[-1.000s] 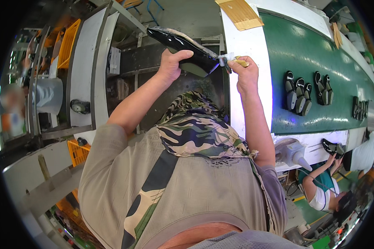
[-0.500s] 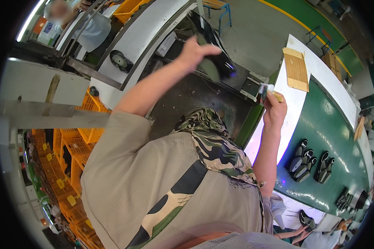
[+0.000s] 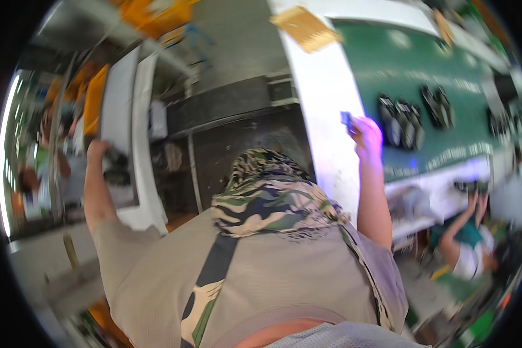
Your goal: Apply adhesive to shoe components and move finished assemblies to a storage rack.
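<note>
The left hand (image 3: 97,149) reaches beside blurred dark shoes (image 3: 117,176) on a white bench (image 3: 119,87). The right hand (image 3: 367,138) holds a small brush (image 3: 346,119) near a green table (image 3: 368,61).

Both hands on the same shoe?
No: the left hand is near dark shoes on the left bench, while the right hand holds a small item far to the right.

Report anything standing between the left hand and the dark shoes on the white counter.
Nothing visible stands between the left hand and the dark shoes on the white counter: the hand is right beside the nearer one, though blur hides whether they touch.
</note>
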Tool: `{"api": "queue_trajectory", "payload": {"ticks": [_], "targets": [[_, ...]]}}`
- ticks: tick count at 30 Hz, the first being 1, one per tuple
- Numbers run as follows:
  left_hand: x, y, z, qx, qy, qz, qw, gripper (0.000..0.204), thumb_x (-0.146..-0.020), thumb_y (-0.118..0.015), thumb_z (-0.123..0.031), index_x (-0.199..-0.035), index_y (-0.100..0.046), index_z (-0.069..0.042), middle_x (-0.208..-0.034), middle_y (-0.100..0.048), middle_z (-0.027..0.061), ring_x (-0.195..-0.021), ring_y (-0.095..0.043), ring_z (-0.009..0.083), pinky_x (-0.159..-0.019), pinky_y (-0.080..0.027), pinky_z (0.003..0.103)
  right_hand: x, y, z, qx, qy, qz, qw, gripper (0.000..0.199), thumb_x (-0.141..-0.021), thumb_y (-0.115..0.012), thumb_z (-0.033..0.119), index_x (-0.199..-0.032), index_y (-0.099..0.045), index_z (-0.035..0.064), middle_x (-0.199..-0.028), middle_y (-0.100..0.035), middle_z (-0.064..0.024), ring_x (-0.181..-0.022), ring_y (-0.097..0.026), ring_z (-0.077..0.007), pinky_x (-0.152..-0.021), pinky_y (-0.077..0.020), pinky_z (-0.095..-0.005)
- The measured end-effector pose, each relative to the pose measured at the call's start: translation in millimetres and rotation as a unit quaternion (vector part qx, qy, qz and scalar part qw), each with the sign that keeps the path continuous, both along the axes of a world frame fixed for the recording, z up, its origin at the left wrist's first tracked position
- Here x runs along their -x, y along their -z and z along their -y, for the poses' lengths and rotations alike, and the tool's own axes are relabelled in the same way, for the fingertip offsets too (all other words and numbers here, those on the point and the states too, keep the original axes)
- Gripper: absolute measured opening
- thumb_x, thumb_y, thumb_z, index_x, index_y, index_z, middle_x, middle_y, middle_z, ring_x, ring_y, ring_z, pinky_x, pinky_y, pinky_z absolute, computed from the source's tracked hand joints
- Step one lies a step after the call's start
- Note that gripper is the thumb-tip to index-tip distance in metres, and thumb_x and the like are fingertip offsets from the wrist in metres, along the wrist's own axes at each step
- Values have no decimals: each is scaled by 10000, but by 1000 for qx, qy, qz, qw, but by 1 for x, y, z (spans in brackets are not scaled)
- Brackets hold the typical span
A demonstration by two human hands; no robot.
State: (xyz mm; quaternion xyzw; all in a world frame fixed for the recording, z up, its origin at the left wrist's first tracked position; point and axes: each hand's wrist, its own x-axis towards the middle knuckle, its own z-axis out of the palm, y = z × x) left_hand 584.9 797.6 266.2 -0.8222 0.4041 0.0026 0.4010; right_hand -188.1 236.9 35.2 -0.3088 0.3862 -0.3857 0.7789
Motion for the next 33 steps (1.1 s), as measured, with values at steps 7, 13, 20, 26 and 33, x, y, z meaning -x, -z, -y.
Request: {"api": "queue_trajectory", "payload": {"ticks": [7,13,20,26,33], "targets": [[244,142,392,455,-211,-466,729,439,-796,-745,-316,-1082,-702,14,-995,-707,111,-895,-656,186,-802,-492,311,73,6,-49,-53,162,-79,982,211,-764,-736,58,-871,-563,112,-765,-627,-22,-661,-616,-151,-559,-456,-295],[537,260,593,162,-218,-782,561,512,-858,-698,-370,-1174,-604,21,-1140,-644,191,-914,-660,252,-751,-530,342,114,-5,-110,-82,284,-74,952,214,-754,-759,84,-867,-578,101,-762,-598,9,-677,-589,-122,-570,-437,-275],[753,336,719,78,-312,-769,553,855,-759,-744,-539,-1431,-375,-159,-1351,-437,282,-1050,-556,420,-798,-507,501,168,-37,-201,-101,521,-105,841,227,-754,-758,70,-880,-571,83,-809,-601,-16,-684,-595,-132,-582,-479,-273],[812,380,769,79,-415,-747,514,451,-771,-759,-358,-1112,-573,-127,-1123,-631,112,-1001,-626,322,-919,-380,597,158,-37,-270,-108,674,-82,726,220,-776,-737,34,-904,-565,83,-764,-600,-30,-637,-585,-135,-573,-495,-275],[768,388,789,-27,-456,-794,400,333,-743,-635,-82,-1060,-566,-9,-1052,-632,191,-957,-638,408,-888,-520,568,134,-17,-267,-118,680,-37,723,180,-819,-705,69,-916,-555,97,-799,-623,-39,-683,-609,-170,-644,-538,-350]]}}
